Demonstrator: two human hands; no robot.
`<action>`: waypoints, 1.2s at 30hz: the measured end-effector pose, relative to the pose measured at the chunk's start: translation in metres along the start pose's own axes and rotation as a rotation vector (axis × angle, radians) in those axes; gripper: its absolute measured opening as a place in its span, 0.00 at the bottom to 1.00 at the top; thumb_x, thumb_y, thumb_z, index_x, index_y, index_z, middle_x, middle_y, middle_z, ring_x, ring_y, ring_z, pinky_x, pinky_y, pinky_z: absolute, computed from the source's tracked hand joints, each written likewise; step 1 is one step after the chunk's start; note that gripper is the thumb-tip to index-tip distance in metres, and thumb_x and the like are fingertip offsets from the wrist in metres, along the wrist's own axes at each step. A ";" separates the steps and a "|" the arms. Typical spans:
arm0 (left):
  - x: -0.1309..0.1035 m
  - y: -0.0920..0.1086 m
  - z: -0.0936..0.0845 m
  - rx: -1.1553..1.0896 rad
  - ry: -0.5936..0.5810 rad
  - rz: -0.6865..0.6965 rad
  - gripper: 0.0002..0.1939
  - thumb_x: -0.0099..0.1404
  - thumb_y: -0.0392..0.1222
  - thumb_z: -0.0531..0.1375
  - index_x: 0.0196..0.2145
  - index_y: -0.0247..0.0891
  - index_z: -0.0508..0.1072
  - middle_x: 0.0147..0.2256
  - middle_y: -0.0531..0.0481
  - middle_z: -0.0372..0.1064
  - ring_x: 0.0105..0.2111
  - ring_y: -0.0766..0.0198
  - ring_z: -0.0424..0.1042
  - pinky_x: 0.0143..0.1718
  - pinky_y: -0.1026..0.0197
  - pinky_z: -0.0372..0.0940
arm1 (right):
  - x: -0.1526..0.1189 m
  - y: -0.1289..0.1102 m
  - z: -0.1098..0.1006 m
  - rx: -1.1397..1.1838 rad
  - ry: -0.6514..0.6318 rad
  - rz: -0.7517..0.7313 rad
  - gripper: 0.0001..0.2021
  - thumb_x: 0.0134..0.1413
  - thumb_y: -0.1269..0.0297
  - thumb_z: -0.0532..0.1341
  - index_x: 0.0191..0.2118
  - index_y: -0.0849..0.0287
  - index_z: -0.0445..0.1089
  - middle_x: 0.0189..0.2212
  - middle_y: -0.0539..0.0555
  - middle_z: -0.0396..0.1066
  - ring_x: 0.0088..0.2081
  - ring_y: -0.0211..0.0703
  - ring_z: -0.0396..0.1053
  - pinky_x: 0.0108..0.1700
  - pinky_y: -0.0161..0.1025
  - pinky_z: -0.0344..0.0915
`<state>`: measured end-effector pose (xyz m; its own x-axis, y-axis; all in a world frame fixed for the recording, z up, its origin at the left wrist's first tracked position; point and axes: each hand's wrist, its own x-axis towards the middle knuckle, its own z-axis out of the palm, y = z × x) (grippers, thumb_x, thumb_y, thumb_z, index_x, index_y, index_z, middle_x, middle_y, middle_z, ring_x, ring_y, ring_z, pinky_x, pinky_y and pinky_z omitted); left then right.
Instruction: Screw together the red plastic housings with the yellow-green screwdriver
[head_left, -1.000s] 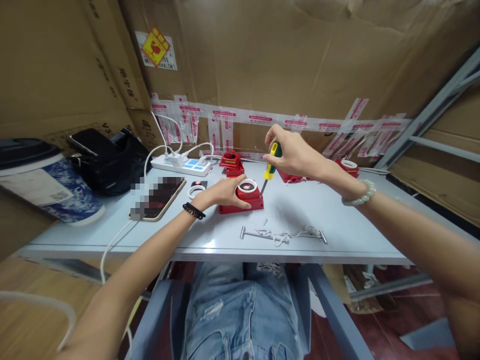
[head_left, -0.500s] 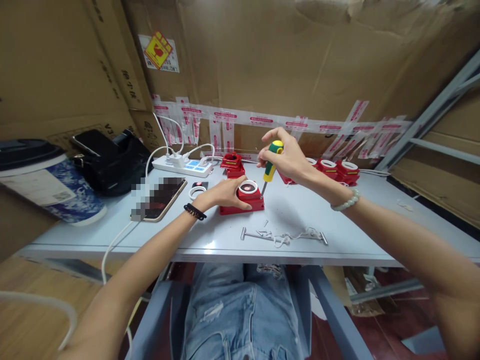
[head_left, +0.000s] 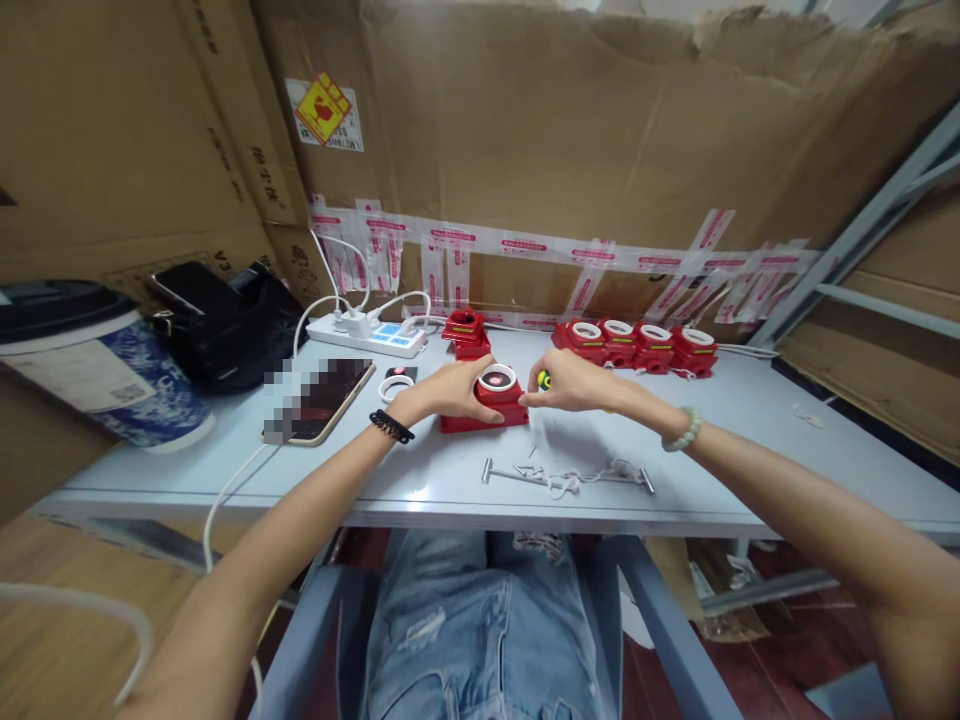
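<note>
A red block point(head_left: 486, 412) with a white ring point(head_left: 496, 377) on top lies near the table's middle. My left hand point(head_left: 459, 388) grips it from the left, thumb along its front. At its right side is my right hand point(head_left: 564, 380), wrapped round a green and yellow screwdriver point(head_left: 544, 380), mostly hidden in the palm. The fingertips of that hand are close to the block's right end; whether they touch a screw cannot be made out. In front lie small screws point(head_left: 532, 450) and a thin metal rod point(head_left: 525, 474) with white string.
Several red blocks with white rings point(head_left: 654, 345) stand at the back right, another red piece point(head_left: 466, 330) behind the held block. On the left are a phone point(head_left: 337, 400), power strip point(head_left: 375, 335), black bag point(head_left: 225, 330) and large cup point(head_left: 112, 360).
My right hand has come down from above the block to its right side, tipping the screwdriver from upright to lying in the palm. My left hand has stayed on the block.
</note>
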<state>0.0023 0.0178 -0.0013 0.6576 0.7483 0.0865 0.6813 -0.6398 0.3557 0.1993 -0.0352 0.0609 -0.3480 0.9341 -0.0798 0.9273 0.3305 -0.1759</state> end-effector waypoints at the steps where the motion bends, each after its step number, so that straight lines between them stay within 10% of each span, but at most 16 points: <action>1: 0.000 0.000 0.000 -0.003 -0.002 0.003 0.31 0.48 0.60 0.64 0.43 0.40 0.61 0.41 0.46 0.71 0.38 0.51 0.71 0.34 0.59 0.59 | 0.001 0.002 0.005 -0.006 0.012 -0.009 0.12 0.47 0.57 0.62 0.29 0.61 0.75 0.25 0.56 0.72 0.27 0.42 0.66 0.28 0.37 0.57; 17: 0.001 -0.002 0.002 -0.026 0.020 0.019 0.28 0.47 0.59 0.65 0.39 0.41 0.60 0.37 0.49 0.71 0.36 0.54 0.70 0.33 0.60 0.58 | 0.006 -0.009 0.023 -0.070 0.112 0.052 0.09 0.41 0.66 0.59 0.30 0.65 0.72 0.27 0.59 0.73 0.26 0.38 0.63 0.24 0.34 0.50; 24: 0.000 0.000 0.001 -0.019 0.016 0.007 0.29 0.48 0.60 0.65 0.39 0.41 0.60 0.37 0.49 0.71 0.36 0.54 0.70 0.33 0.60 0.58 | 0.006 -0.008 0.022 -0.130 0.109 0.067 0.16 0.47 0.53 0.62 0.33 0.64 0.73 0.31 0.62 0.75 0.32 0.46 0.70 0.26 0.36 0.53; 36: 0.000 -0.001 0.002 -0.019 0.007 0.012 0.29 0.48 0.61 0.64 0.40 0.41 0.60 0.38 0.48 0.70 0.36 0.53 0.70 0.34 0.59 0.58 | 0.001 -0.012 0.021 -0.107 0.106 0.039 0.06 0.46 0.67 0.60 0.29 0.63 0.74 0.27 0.60 0.74 0.30 0.44 0.69 0.26 0.35 0.54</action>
<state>0.0023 0.0183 -0.0032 0.6636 0.7417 0.0976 0.6669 -0.6456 0.3720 0.1851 -0.0413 0.0421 -0.3000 0.9537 0.0207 0.9513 0.3007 -0.0683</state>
